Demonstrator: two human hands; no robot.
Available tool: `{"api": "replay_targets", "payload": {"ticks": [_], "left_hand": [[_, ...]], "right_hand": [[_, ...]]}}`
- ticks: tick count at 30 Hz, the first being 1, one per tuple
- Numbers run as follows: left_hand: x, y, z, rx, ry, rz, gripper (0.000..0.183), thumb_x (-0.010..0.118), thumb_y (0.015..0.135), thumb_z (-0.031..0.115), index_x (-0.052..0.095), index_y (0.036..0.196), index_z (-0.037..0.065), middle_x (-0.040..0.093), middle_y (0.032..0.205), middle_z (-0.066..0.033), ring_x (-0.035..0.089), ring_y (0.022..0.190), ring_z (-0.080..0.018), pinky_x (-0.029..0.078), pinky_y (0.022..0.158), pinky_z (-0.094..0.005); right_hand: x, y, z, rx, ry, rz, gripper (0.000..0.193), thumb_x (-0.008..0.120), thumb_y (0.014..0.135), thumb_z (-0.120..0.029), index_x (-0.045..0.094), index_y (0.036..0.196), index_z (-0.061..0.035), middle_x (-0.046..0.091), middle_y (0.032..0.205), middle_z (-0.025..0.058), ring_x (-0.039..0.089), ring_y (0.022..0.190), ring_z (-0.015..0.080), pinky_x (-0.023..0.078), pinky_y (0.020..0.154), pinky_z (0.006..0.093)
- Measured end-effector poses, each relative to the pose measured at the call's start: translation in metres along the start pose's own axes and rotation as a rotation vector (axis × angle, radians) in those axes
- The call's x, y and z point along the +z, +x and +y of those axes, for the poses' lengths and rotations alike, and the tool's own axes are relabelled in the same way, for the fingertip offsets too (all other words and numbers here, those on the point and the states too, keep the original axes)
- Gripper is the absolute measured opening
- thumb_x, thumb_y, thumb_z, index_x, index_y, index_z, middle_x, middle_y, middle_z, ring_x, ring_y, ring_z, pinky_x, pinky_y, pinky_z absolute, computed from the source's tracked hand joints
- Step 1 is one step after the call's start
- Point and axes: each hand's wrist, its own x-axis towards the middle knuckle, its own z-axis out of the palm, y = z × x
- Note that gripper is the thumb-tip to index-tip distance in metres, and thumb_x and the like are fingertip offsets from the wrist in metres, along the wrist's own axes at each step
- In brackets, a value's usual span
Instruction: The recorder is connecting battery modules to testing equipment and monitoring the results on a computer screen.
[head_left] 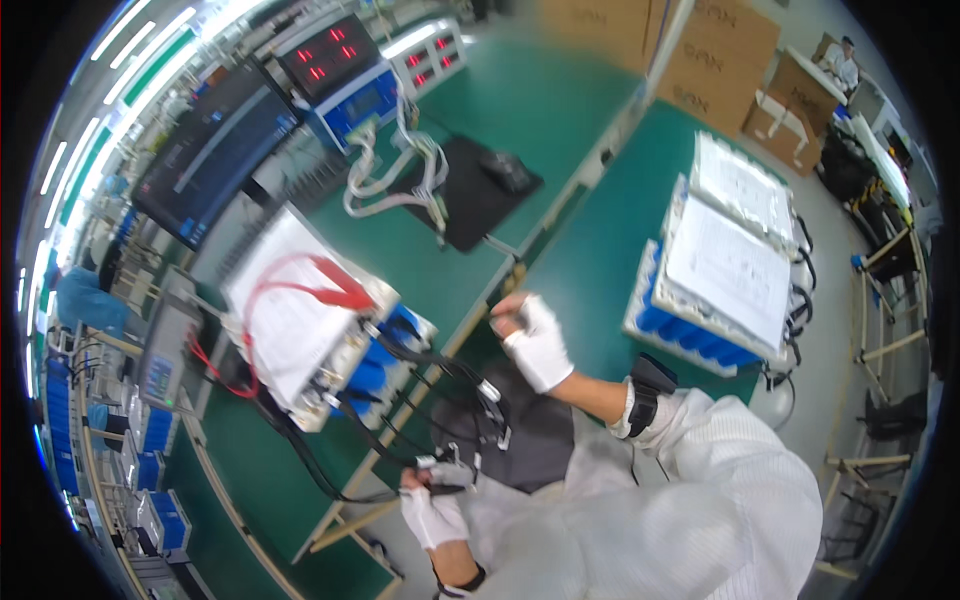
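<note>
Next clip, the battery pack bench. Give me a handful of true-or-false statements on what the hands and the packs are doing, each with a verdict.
1. Both hands wear white gloves. True: the left hand and the right hand are gloved.
2. The left hand grips a connector on the black cable bundle. True: it is closed on the bundle's lower end.
3. The right hand rests on the second battery pack at the right. False: it is at the bench edge, apart from that pack, pinching something small and dark.
4. Red leads lie over the near battery pack. True: they cross its white top.
5. The black mat is bare. False: a dark object lies on it.
</note>
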Motion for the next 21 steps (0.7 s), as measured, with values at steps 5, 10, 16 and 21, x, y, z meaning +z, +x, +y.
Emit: {"api": "replay_targets", "payload": {"ticks": [5,10,16,21], "left_hand": [[-0.006,0.005,-0.002,-0.131,-0.119,0.144,0.011,0.060,0.091,0.009,0.053,0.097,0.002,0.054,0.086,-0.0053,0.053,0.079,-0.0143,0.049,0.080,-0.0317],[-0.011,0.005,-0.002,-0.157,-0.163,0.175,0.014,0.055,0.093,0.007,0.052,0.103,-0.002,0.055,0.087,-0.0109,0.056,0.080,-0.0209,0.051,0.083,-0.0381],[0.016,-0.011,0.010,-0.243,-0.091,0.280,0.011,0.056,0.091,0.012,0.052,0.086,0.003,0.054,0.078,-0.0085,0.051,0.070,-0.0191,0.047,0.065,-0.0335],[0.036,-0.021,0.024,-0.263,-0.063,0.229,0.010,0.052,0.091,0.011,0.050,0.086,0.003,0.052,0.078,-0.0078,0.050,0.070,-0.0191,0.046,0.067,-0.0336]], "right_hand": [[-0.008,0.154,-0.025,-0.509,-0.722,0.508,0.035,0.072,0.068,-0.015,0.063,0.102,-0.0137,0.054,0.108,0.0127,0.047,0.106,0.0329,0.039,0.093,0.0438],[-0.005,0.205,-0.023,-0.167,-1.019,0.416,0.053,0.076,0.069,-0.032,0.061,0.119,-0.0275,0.043,0.131,0.0128,0.039,0.121,0.0347,0.038,0.096,0.0483],[-0.009,0.209,-0.027,-0.144,-1.128,0.228,0.054,0.075,0.070,-0.032,0.061,0.122,-0.0299,0.043,0.134,0.0144,0.039,0.124,0.0343,0.037,0.098,0.0468],[-0.009,0.207,-0.027,-0.161,-1.153,0.218,0.048,0.072,0.074,-0.031,0.061,0.121,-0.0307,0.047,0.132,0.0150,0.044,0.121,0.0329,0.038,0.098,0.0442]]}}
